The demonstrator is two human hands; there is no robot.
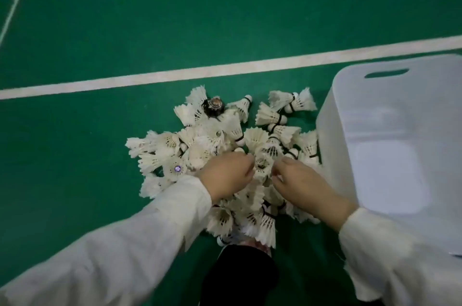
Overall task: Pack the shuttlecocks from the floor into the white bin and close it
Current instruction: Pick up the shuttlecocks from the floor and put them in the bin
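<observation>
So the person is crouched over a big pile of shuttlecocks (220,145) on the green court floor (125,30), and the pile sits just on the near side of a wide white line (175,73). Most are white feather ones lying every which way. There's one dark shuttlecock (215,105) near the far edge, and one with a little purple dot (177,168) on its cork over on the left.

Both hands are down in the middle of the heap. The left hand (227,175) and right hand (300,180) have their fingers curled in toward a single shuttlecock (262,164) that stands feather end up between them. The fingertips meet its feathers from either side. Whether either hand actually has a grip on it can't be told (it's pretty blurry right there). Both arms are in cream sleeves (125,243).

The white bin (350,105) stands on the floor at the right, and the nearest shuttlecocks press up against its left wall. There's a handle slot (386,73) in its far side with the green floor showing through. It's hard to say whether a lid is on it. A dark trouser leg (240,278) pokes in at the bottom, right at the near edge of the pile.
</observation>
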